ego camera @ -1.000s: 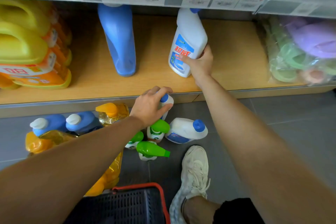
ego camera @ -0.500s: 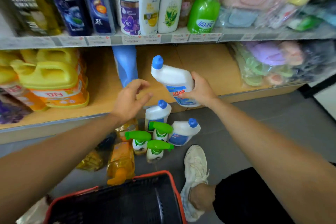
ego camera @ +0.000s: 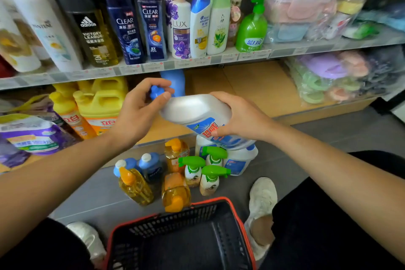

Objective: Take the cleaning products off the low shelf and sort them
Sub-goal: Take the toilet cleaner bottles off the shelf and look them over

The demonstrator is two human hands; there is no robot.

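Observation:
A white cleaner bottle (ego camera: 197,114) with a blue cap and a blue-and-red label lies tilted in mid-air in front of the low wooden shelf (ego camera: 258,87). My right hand (ego camera: 238,116) grips its body from the right. My left hand (ego camera: 140,109) pinches its blue cap end. A tall blue bottle (ego camera: 175,81) stands on the low shelf behind. On the floor stand several sorted products: green-capped spray bottles (ego camera: 203,171), white bottles (ego camera: 238,160), orange detergent bottles (ego camera: 175,190) and blue bottles (ego camera: 151,166).
A black basket with a red rim (ego camera: 182,241) sits at my feet, beside white shoes (ego camera: 262,197). Yellow jugs (ego camera: 98,103) and purple pouches (ego camera: 35,136) fill the low shelf's left; bagged plastic items (ego camera: 333,76) its right. Shampoo bottles (ego camera: 153,24) line the shelf above.
My right hand lifted the white bottle off the low shelf and tipped it sideways. My left hand let go of a bottle on the floor and rose to the held bottle's cap.

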